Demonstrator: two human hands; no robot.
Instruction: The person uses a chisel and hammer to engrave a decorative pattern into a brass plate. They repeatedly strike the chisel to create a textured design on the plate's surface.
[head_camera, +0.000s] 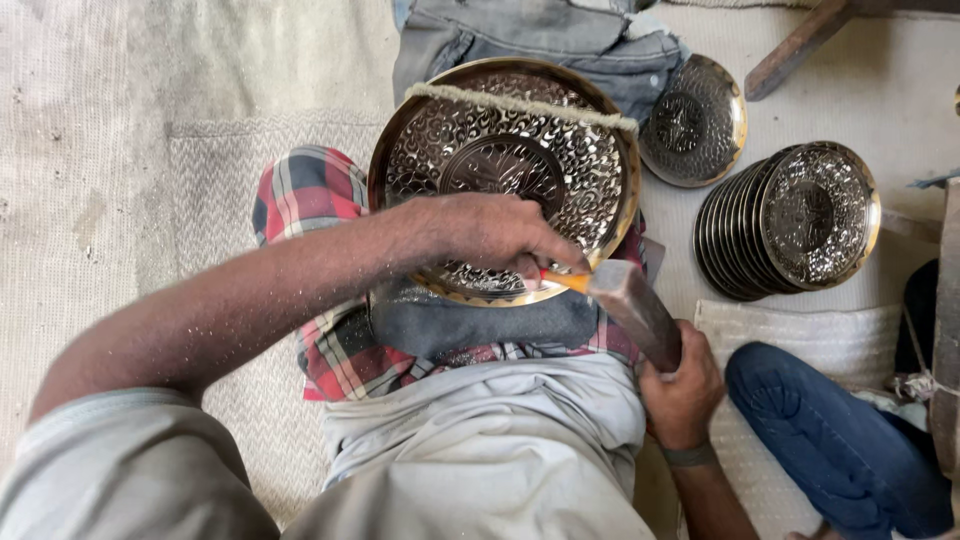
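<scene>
Right, I'm looking down from the head camera at a big engraved metal plate (505, 165) propped tilted on the person's lap — taking it as my landmark. A cord (520, 103) runs across its upper part, rim to rim.

Left hand (495, 235) lies over the plate's lower rim, fingers curled shut around a thin tool with an orange handle (565, 281); the working tip is hidden under the fingers, so I can't tell exactly where it meets the metal. Forearm is dusted with fine flecks.

Right hand (680, 385) sits below and right of the plate, fist closed around the handle of a wooden mallet (632, 305). Mallet head sits just at the plate's lower right rim, touching or nearly touching the orange handle's end — can't tell which.

Under the plate: a dark cloth pad (480, 325) on a red plaid cloth (315, 195) that covers the lap.

Right of the plate: one smaller engraved dish (695, 125) leaning by grey fabric (540, 40), and further right a stack of similar dishes (790, 220) standing on edge. Lower right of the plate there's a leg in blue trousers (840, 440), on a pale woven mat (130, 210) that covers the floor around it all.
</scene>
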